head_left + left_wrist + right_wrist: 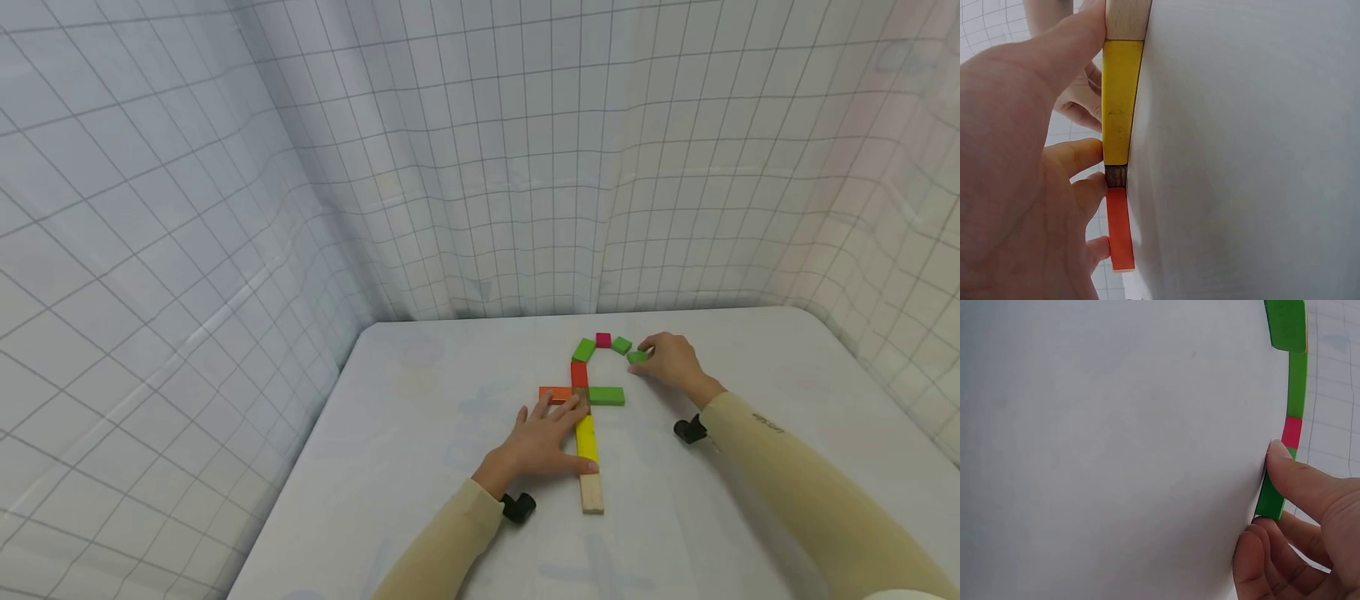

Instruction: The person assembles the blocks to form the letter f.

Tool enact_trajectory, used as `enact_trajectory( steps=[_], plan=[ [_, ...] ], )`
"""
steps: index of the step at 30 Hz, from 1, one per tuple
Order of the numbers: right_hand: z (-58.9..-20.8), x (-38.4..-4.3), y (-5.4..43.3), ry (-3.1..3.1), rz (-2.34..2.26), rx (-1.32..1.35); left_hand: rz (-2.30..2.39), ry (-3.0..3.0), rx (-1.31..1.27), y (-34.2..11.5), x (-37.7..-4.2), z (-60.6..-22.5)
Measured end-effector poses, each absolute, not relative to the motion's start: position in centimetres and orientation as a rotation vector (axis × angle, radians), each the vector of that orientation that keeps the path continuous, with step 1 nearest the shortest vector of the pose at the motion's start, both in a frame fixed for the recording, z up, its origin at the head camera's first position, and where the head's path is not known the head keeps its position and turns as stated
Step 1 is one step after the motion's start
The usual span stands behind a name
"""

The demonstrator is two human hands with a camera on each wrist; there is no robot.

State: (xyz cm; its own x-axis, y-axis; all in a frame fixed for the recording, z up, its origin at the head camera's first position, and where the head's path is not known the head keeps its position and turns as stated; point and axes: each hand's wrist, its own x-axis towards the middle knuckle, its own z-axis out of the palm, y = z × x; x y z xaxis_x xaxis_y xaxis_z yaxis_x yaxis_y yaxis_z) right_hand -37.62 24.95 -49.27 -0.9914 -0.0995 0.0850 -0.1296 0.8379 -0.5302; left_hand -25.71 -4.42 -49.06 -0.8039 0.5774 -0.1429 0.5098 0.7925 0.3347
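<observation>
My left hand (pixel 538 446) lies spread over a column of flat blocks. In the left wrist view its thumb rests by the plain wood block (pixel 1127 19), and its fingertips touch the yellow block (pixel 1121 103), the dark brown block (pixel 1115 176) and the orange block (pixel 1121 228). My right hand (pixel 673 362) pinches a small green block (pixel 1270 497) between thumb and fingers at the right end of a curved row. That row holds a green block (pixel 622 345), a crimson block (pixel 603 340) and another green block (pixel 584 350), running down to a red block (pixel 579 374).
A long green block (pixel 606 396) juts right from the column, opposite the orange one. Everything lies on a white-covered table (pixel 420 400). Grid-patterned white curtains (pixel 525 208) stand behind it and at both sides. Each wrist wears a small black camera (pixel 517 507).
</observation>
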Motion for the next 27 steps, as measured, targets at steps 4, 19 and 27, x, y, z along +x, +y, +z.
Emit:
enact_trajectory(
  steps=[4,19,27],
  plan=[
    [-49.18,-37.61,24.83,-2.961,0.866,0.175,0.404,2.748,0.844,-4.31,-25.76,-49.11],
    [-49.34,-37.75,24.80,-2.959,0.854,0.189,0.387,2.756,0.835,-4.06,-25.57,-49.05],
    [-49.16,-37.97,24.41,-2.973,0.856,0.201,0.401,2.758,0.820,-4.14,-25.47,-48.96]
  ],
)
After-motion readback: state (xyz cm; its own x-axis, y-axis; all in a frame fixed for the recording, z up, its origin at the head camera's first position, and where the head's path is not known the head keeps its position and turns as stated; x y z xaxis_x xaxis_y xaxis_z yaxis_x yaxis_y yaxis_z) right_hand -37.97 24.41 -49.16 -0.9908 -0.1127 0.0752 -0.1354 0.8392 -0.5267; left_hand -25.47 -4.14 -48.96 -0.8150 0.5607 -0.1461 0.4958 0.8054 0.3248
